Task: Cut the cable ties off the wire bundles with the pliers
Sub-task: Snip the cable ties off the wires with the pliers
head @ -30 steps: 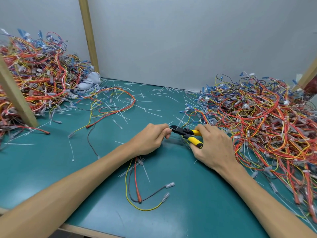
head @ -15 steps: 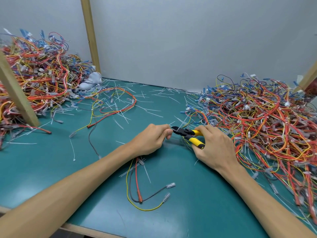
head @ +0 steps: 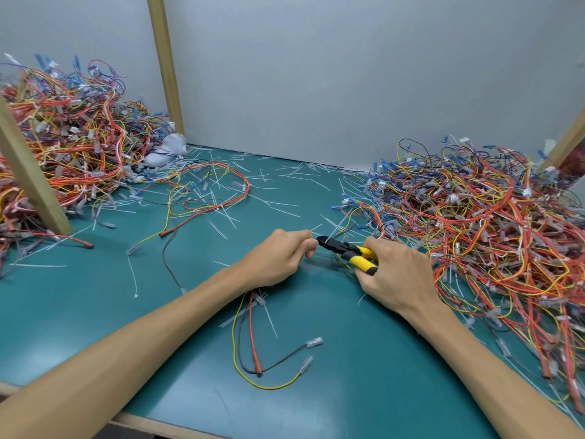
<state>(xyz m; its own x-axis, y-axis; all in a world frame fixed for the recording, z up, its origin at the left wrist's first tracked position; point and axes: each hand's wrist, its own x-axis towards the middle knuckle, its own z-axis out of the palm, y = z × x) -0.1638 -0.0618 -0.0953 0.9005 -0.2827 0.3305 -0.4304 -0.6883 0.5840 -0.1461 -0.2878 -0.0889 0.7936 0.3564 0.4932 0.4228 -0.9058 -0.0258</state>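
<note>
My left hand (head: 280, 258) grips a small wire bundle (head: 253, 343) of yellow, black and red wires, whose ends trail toward me on the green mat. My right hand (head: 395, 274) grips the yellow-handled pliers (head: 354, 253). Their black jaws point left and meet my left thumb and fingertips, where the bundle's tie is hidden from view. A big tangled pile of wire bundles (head: 484, 223) lies just right of my right hand.
Another high wire pile (head: 63, 137) fills the far left, behind a slanted wooden post (head: 31, 182). Cut white cable ties (head: 221, 191) and a loose wire loop (head: 215, 198) litter the green table (head: 364, 391). A grey wall closes the back.
Both hands stay together at the same spot; the pliers' jaws have stayed at my left fingertips. Only the view has shifted slightly.
</note>
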